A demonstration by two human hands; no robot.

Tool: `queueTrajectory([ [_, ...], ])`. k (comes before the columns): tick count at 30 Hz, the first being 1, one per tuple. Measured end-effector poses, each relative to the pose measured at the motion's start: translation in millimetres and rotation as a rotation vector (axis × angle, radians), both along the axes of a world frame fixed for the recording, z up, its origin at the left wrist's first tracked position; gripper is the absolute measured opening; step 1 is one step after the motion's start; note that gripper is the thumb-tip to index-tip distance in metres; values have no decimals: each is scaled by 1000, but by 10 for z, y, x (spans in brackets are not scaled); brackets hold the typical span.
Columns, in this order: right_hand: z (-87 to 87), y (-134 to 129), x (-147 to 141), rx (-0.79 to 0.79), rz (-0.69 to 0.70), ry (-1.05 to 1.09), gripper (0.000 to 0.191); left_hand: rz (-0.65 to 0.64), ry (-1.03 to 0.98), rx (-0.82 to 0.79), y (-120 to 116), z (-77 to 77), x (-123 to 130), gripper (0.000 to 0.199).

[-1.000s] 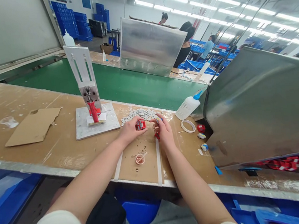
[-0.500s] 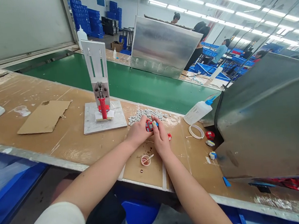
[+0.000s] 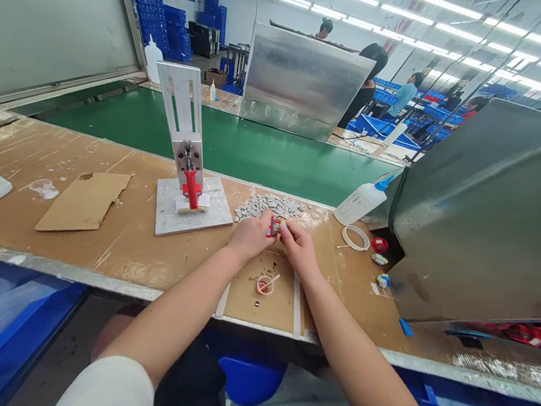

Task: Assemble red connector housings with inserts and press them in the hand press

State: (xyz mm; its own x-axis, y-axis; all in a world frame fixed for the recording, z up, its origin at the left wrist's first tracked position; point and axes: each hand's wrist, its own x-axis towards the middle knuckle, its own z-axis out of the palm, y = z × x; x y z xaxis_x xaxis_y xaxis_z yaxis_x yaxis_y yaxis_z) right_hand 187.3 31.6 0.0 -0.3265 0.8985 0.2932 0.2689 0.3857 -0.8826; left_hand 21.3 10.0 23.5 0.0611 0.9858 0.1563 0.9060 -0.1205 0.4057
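Observation:
Between my hands is a small red, blue and grey plastic part (image 3: 272, 228), partly hidden by fingers. My left hand (image 3: 251, 238) is closed around its left side. On the other side, the fingertips of my right hand (image 3: 300, 250) pinch its right end, where a pale yellowish bit shows. Just behind them lies a pile of small grey flat pieces (image 3: 263, 205). Below my hands stands a small cup (image 3: 264, 286) of reddish stuff with a thin white stick in it, and dark crumbs lie beside it.
A lever clamp press (image 3: 192, 192) with a red handle stands left of the pile. To the right are a white bottle (image 3: 359, 203) with blue cap, a tape roll (image 3: 355, 238) and several small coloured parts (image 3: 379, 259). A green conveyor belt (image 3: 264, 148) runs behind; cardboard (image 3: 85, 201) lies left.
My right hand has turned and shifted slightly right, its fingers now pinching the part's end. A red piece seen behind that hand is no longer visible. The camera view has shifted a little.

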Motion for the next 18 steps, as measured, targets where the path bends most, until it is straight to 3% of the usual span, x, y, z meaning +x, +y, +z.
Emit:
queueTrajectory([
  [5, 11, -19, -32, -34, 16, 41, 50, -23, 65, 12, -16, 3, -6, 34],
  [12, 29, -53, -77, 21, 28, 25, 57, -74, 199, 69, -181, 180, -20, 40],
  [18, 182, -148, -226, 34, 215, -61, 63, 19, 209, 163, -456, 232, -375, 56],
])
